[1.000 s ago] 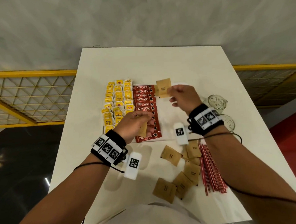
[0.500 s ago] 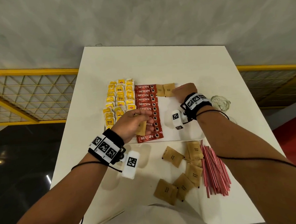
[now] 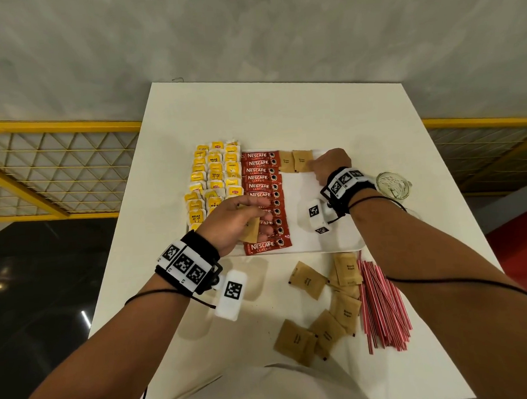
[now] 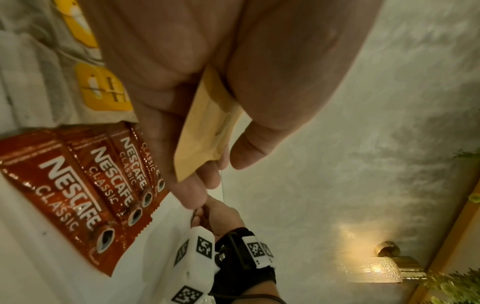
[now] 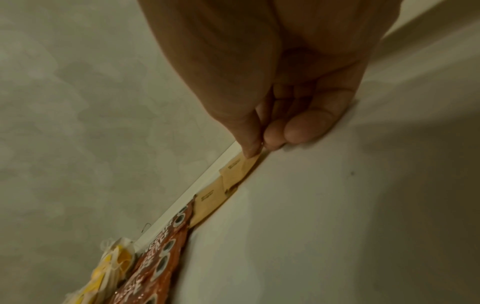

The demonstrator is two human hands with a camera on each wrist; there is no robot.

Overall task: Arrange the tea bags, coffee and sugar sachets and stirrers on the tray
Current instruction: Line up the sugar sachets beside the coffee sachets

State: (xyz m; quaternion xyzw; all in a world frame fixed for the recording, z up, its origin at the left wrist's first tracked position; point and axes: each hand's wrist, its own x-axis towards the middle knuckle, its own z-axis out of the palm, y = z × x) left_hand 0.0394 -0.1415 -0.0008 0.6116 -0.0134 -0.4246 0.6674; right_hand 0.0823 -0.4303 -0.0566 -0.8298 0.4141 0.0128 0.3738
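Observation:
On the white tray (image 3: 306,227) lie rows of yellow tea bags (image 3: 215,177) and a column of red coffee sachets (image 3: 263,187). Two brown sugar sachets lie side by side at the tray's far edge. My right hand (image 3: 321,167) pinches the right edge of the second sugar sachet (image 3: 302,166), which lies flat; the right wrist view shows my thumb on the corner of that sugar sachet (image 5: 239,167). My left hand (image 3: 242,218) hovers over the coffee column and grips brown sugar sachets (image 4: 205,131) between thumb and fingers.
Several loose brown sachets (image 3: 309,284) lie on the white table in front of the tray. A bundle of red stirrers (image 3: 384,306) lies to their right. A glass jar (image 3: 391,185) stands right of the tray. The tray's right half is bare.
My right hand has brought a sugar sachet down from the air and laid it beside the first one at the tray's far edge. The left hand has hardly moved.

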